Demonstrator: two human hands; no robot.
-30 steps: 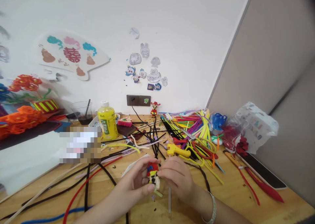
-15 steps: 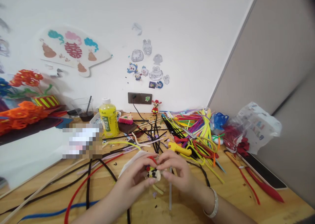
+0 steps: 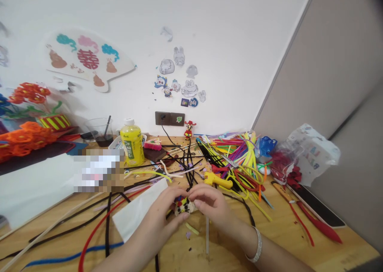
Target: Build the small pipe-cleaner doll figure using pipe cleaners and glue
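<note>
Figure (image 3: 182, 207): lower centre of the frame, between both hands, red, blue and yellow up top, cream with black marks below. Partly covered by fingers.
Left hand (image 3: 165, 211): clamped on the figure, fingers over its top, thumb along its lower edge.
Right hand (image 3: 214, 208): fingers bent in at the figure's right side, fingertips close to the left hand's. Can't tell if they pinch it.
Bracelet (image 3: 256, 246): right wrist, lower right of centre.
White sheet (image 3: 134, 213): on the table (image 3: 239, 250), left of the figure, partly behind the left hand and forearm.
Pale stick (image 3: 207, 235): upright in the frame, just below the right hand.
Yellow tool (image 3: 218, 180): just above the right hand.
Strip pile (image 3: 247, 150): right of centre, many colours, scissors (image 3: 228, 160) on it.
Loose strips: black, red (image 3: 89, 240) and blue ones at lower left.
Bottle (image 3: 132, 146): left of centre, yellow, upright, cup (image 3: 104, 136) with dark liquid to its left.
Small doll (image 3: 189, 131): standing by the wall below the stickers, red hat.
Plastic bag (image 3: 318, 154): right side, above a black slab (image 3: 317, 208).
Orange flowers (image 3: 28, 136): left edge.
</note>
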